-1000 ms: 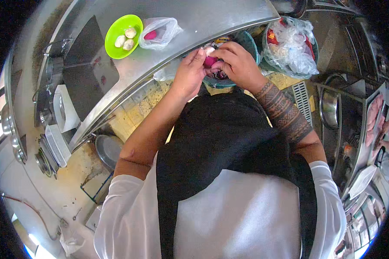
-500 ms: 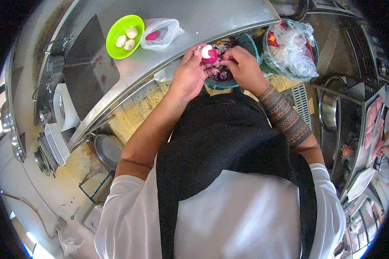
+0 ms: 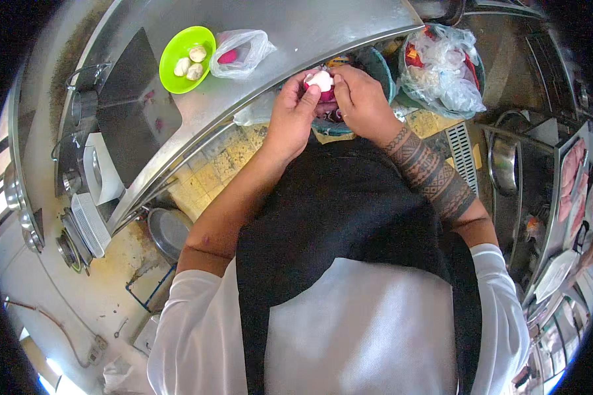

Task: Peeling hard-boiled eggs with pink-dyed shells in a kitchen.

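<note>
A partly peeled egg (image 3: 321, 81), white on top with bright pink shell around its lower part, is between my two hands. My left hand (image 3: 292, 109) holds it, with the thumb lying over its front. At its right side my right hand (image 3: 364, 103) has thumb and fingers pinched against the shell; the exact fingertip contact is hidden. Below the hands stands a teal bin (image 3: 381, 71) with dark and pale scraps. On the steel counter, a lime-green bowl (image 3: 170, 67) contains three whitish peeled eggs (image 3: 195, 70). Beside it, a clear plastic bag (image 3: 252, 55) has a pink egg (image 3: 227, 56) inside.
The steel counter (image 3: 323, 29) curves between me and the bowl. To the right, a second bin is lined with a crumpled clear bag (image 3: 445, 72). A floor drain grate (image 3: 463, 155) and a rack with a meat tray (image 3: 568, 181) lie at right. A pan (image 3: 167, 232) is at lower left.
My right hand has moved left and up from over the bin onto the egg. My left thumb now lies across the egg, and more of its white shows.
</note>
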`<control>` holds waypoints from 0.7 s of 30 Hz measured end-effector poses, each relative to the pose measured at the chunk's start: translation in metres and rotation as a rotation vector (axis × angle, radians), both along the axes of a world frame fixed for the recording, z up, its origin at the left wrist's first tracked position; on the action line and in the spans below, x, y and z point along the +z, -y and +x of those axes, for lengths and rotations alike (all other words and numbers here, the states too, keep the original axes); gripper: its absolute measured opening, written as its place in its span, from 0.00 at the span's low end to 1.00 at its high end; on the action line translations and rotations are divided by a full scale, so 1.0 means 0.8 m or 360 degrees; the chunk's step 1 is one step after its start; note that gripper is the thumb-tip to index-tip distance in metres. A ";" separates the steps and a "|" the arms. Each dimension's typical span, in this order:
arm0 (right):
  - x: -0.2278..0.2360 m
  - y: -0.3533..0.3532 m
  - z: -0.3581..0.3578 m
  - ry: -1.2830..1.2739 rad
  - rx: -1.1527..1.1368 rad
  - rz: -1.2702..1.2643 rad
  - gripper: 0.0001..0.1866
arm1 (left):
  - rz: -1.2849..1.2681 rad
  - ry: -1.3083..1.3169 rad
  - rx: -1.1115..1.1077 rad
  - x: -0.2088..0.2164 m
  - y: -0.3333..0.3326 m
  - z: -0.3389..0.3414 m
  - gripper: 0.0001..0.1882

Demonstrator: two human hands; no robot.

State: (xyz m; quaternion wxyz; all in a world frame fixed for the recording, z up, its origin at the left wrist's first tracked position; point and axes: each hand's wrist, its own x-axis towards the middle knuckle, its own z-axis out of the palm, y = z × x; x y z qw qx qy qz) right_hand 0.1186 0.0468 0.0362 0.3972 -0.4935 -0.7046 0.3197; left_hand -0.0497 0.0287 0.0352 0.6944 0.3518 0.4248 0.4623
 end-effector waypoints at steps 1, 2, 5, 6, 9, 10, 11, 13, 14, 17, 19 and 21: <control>0.000 0.001 -0.001 0.0049 -0.0018 -0.0023 0.14 | -0.0033 0.0076 0.0022 0.001 0.000 0.000 0.19; -0.001 0.002 -0.002 0.0049 -0.0017 -0.0025 0.14 | -0.0035 0.0076 0.0024 0.001 0.000 0.000 0.19; -0.003 0.007 -0.006 -0.0258 -0.0112 -0.0131 0.14 | 0.0001 -0.0053 0.0040 0.002 0.000 -0.002 0.19; -0.001 0.008 -0.007 -0.0262 -0.0089 -0.0113 0.14 | 0.0031 -0.0181 0.0007 0.002 -0.001 -0.004 0.19; -0.001 0.009 -0.007 -0.0210 -0.0034 -0.0059 0.14 | 0.0141 -0.0343 -0.0009 -0.007 -0.001 -0.008 0.19; -0.001 0.008 -0.007 -0.0157 -0.0007 -0.0021 0.14 | 0.0223 -0.0379 0.0002 -0.008 -0.001 -0.008 0.19; -0.001 0.008 -0.008 -0.0156 -0.0007 -0.0023 0.14 | 0.0221 -0.0378 0.0002 -0.008 0.000 -0.008 0.19; 0.001 0.008 -0.010 -0.0099 0.0010 0.0031 0.14 | 0.0117 -0.0276 0.0036 -0.007 0.001 -0.008 0.20; 0.001 0.008 -0.011 -0.0099 0.0012 0.0029 0.14 | 0.0115 -0.0276 0.0038 -0.008 0.001 -0.009 0.20; 0.001 0.008 -0.013 -0.0057 -0.0012 0.0034 0.14 | 0.0210 -0.0517 0.0005 -0.016 0.000 -0.011 0.19; -0.006 0.007 -0.013 -0.0054 -0.0081 0.0028 0.15 | 0.0185 -0.0386 -0.0041 -0.013 -0.002 -0.011 0.21; -0.010 0.007 -0.014 -0.0109 -0.0135 -0.0045 0.15 | 0.0063 -0.0113 -0.0043 -0.002 -0.001 -0.008 0.21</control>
